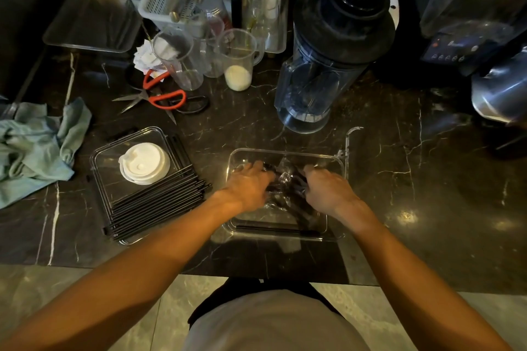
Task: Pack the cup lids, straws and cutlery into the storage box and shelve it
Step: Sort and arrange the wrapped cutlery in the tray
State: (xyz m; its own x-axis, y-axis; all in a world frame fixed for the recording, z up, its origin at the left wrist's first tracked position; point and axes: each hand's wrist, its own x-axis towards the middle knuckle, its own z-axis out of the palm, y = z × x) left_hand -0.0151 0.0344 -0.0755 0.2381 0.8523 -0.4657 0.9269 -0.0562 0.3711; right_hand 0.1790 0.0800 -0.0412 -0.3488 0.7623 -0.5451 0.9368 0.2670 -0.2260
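1. Settling the wrapped cutlery [288, 188] into the clear storage box [336, 168] looks like the step in hand; both hands are down inside the box, which stands on the near middle of the dark bench [399, 151].
2. The left hand [249, 184] lies over the left side of the bundle with its fingers bent into the clear wrapping; it seems to press or hold the wrapping, though the fingertips are hidden.
3. The right hand [328, 189] is curled on the right side of the same bundle, apparently gripping the wrap.
4. One black straw [273, 228] already lies along the near wall of the box.
5. The remaining straws [159, 202] lie in a row on a clear lid or tray [105, 162] to the left, with the white cup lids [145, 164] stacked on it just beyond them.
6. Judging from this, packing is early: next the hands need to let go of the cutlery, reach left, gather the loose straws together so they don't roll, and carry the cup lids across.
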